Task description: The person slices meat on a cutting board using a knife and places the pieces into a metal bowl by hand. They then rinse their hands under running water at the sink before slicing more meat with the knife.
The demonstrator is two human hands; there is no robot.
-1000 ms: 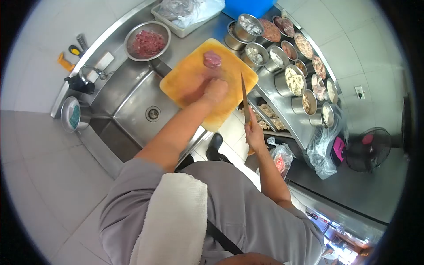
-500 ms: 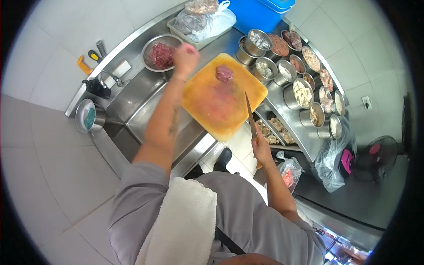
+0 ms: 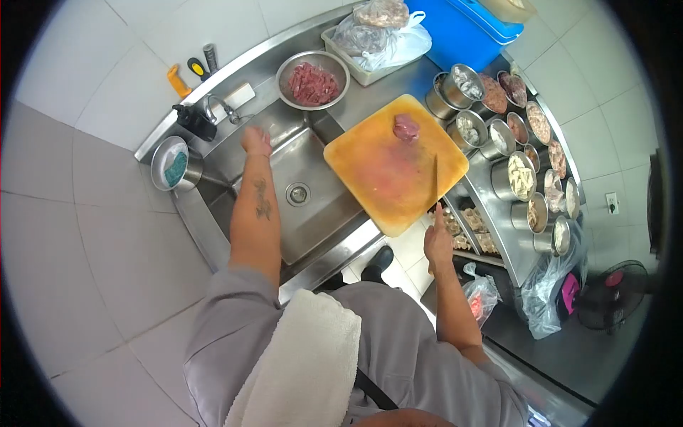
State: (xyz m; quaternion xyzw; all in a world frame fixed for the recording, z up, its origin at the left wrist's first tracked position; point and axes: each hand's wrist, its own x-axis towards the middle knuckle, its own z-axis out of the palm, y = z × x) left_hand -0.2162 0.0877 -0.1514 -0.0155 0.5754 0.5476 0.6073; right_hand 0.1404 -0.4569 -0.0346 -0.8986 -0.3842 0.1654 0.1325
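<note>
My left hand (image 3: pixel 257 141) is over the sink (image 3: pixel 313 160), just below the faucet (image 3: pixel 226 110). Its fingers look loosely apart, with nothing visible in them. In my right hand (image 3: pixel 438 245) is a knife (image 3: pixel 437 179), its blade lying over the right edge of the yellow-stained cutting board (image 3: pixel 384 160). One piece of raw meat (image 3: pixel 406 129) rests near the board's far edge, away from the blade. Cut strips of red meat (image 3: pixel 313 85) fill part of a steel bowl (image 3: pixel 341 67) behind the sink.
Several steel containers of food (image 3: pixel 521 178) crowd the counter at right. A blue cooler (image 3: pixel 455 35) and a tray with plastic bags (image 3: pixel 380 39) stand at the back. Left of the sink is a steel pot (image 3: pixel 192 173) with a teal scouring pad (image 3: pixel 176 169).
My left hand has gone from the meat bowl to below the faucet. My right hand still holds the knife, its blade now more upright in view. The whole view has shifted.
</note>
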